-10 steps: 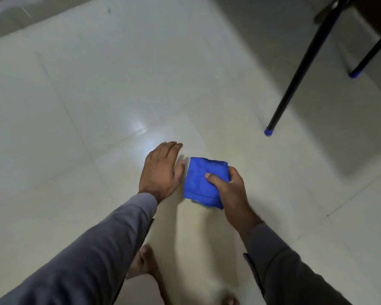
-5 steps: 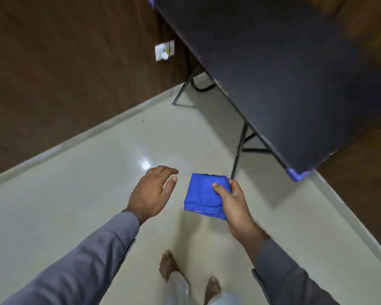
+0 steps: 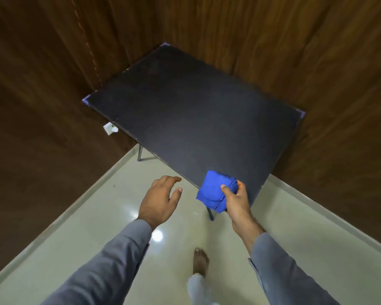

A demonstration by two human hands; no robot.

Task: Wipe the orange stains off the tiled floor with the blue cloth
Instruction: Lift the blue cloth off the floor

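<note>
The cloth is bright blue. The worktop is black with purple corners. The walls are brown wood grain, the floor pale greenish-cream, the sleeves grey.

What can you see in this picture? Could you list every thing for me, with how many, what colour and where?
folded blue cloth: one, bright blue, held up near the table's front edge
dark rectangular table top: one, black with purple corner caps, in the room's corner
thin metal table legs: two visible, dark, under the table
pale glossy tiled floor: one, cream, no orange stains visible
wood-grain wall panels: two, brown, meeting behind the table
white wall socket: one, low on the left-side wall
bare foot: one, on the floor, bottom centre
left hand: one, grey sleeve, holding nothing
right hand: one, grey sleeve, grips the cloth
</note>
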